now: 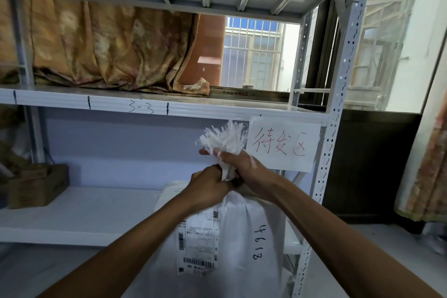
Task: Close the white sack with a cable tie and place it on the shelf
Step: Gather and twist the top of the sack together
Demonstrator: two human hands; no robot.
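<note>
We are partway through, by our judgement. The neck of the white sack [242,237] is gathered into a bunch, but we see no cable tie cinched round it, so tying and shelving remain. Our left hand [210,186] grips the neck low and our right hand [239,164] clamps it just above, the two hands touching. White strips [225,138] fan out above them; whether they are frayed sack edge or loose ties, we cannot tell. The sack's body hangs directly below both hands, at the front right of the lower shelf [84,213].
</note>
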